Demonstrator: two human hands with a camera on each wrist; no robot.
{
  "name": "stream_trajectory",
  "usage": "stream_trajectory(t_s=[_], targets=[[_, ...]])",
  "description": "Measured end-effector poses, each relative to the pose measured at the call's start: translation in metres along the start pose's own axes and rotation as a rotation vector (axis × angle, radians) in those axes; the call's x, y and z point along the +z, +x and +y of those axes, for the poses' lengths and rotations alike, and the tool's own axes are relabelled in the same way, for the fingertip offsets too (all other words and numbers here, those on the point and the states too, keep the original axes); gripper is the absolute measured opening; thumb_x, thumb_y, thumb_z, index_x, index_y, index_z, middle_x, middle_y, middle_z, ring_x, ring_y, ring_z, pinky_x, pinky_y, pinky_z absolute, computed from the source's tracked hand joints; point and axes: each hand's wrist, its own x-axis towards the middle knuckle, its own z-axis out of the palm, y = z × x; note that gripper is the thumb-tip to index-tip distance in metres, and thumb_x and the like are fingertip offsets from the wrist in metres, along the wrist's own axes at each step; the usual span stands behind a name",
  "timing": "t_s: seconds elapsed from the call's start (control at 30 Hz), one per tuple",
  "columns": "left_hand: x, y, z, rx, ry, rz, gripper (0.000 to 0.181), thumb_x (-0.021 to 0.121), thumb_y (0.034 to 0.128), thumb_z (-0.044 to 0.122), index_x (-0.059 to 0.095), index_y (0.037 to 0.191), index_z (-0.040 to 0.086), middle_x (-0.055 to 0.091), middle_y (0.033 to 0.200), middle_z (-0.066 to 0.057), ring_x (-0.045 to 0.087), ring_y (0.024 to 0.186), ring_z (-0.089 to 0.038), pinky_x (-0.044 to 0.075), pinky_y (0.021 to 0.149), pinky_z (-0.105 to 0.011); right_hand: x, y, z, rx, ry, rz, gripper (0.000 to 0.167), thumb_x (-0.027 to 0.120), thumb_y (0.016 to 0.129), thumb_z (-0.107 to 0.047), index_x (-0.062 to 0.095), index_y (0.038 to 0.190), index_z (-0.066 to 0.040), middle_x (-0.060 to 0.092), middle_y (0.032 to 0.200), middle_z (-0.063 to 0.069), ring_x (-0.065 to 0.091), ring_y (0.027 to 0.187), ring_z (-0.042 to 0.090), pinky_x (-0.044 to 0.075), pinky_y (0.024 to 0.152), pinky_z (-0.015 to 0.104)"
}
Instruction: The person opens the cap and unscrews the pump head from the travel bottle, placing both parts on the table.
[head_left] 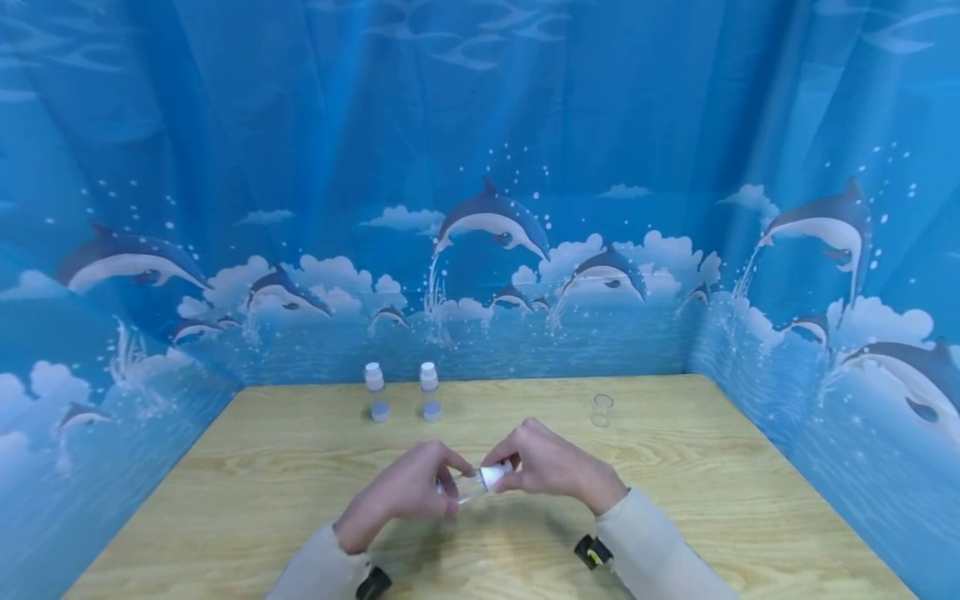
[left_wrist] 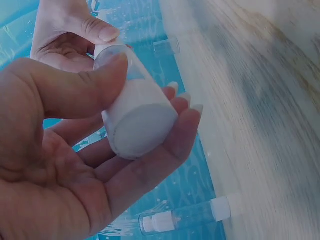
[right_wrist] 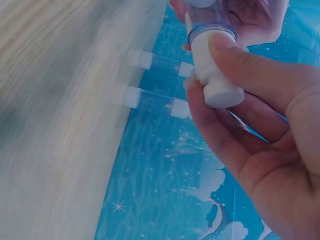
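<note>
Both hands hold one small airless pump bottle [left_wrist: 142, 117] over the table, tilted, with a clear body and a white bottom. The left hand [head_left: 416, 483] grips the body between thumb and fingers, as the left wrist view shows. Around the white pump head [right_wrist: 212, 65] at the other end, the thumb and fingers of the right hand [head_left: 551, 462] are curled. In the right wrist view the pump head sits at the rim of the clear body; whether it is fully seated I cannot tell.
Two similar bottles, a left one [head_left: 374, 377] and a right one [head_left: 429, 377], stand upright at the back of the wooden table [head_left: 300, 467]. Farther right stands a clear cap [head_left: 602, 410]. A blue dolphin-print curtain [head_left: 480, 125] hangs around the table's back and sides.
</note>
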Motion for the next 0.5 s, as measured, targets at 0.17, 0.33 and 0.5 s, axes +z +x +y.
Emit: stream_trajectory(t_s=[0.17, 0.33, 0.5], targets=[[0.001, 0.001, 0.001, -0.008, 0.022, 0.013, 0.048, 0.081, 0.0727, -0.007, 0.074, 0.120, 0.003, 0.077, 0.093, -0.011, 0.068, 0.076, -0.014, 0.058, 0.067, -0.030, 0.001, -0.001, 0.002, 0.003, 0.019, 0.011, 0.026, 0.083, 0.085, -0.009, 0.078, 0.111, -0.008, 0.080, 0.103, 0.005, 0.068, 0.084, -0.004, 0.057, 0.075, 0.012], [0.007, 0.002, -0.001, -0.007, 0.039, 0.020, 0.049, 0.082, 0.0724, -0.006, 0.074, 0.119, 0.005, 0.077, 0.093, -0.009, 0.067, 0.077, -0.013, 0.060, 0.068, -0.030, 0.002, -0.005, 0.004, 0.027, 0.085, -0.034, 0.036, 0.080, 0.090, -0.018, 0.073, 0.123, -0.006, 0.078, 0.111, 0.005, 0.069, 0.092, 0.000, 0.058, 0.078, 0.015], [0.014, 0.001, -0.003, -0.020, 0.061, 0.034, 0.049, 0.084, 0.0718, -0.002, 0.075, 0.118, 0.010, 0.076, 0.090, -0.004, 0.067, 0.078, -0.012, 0.060, 0.070, -0.030, 0.005, -0.011, 0.006, 0.051, 0.104, -0.066, 0.043, 0.069, 0.099, -0.029, 0.066, 0.133, -0.003, 0.076, 0.120, 0.010, 0.071, 0.102, 0.006, 0.059, 0.082, 0.017]])
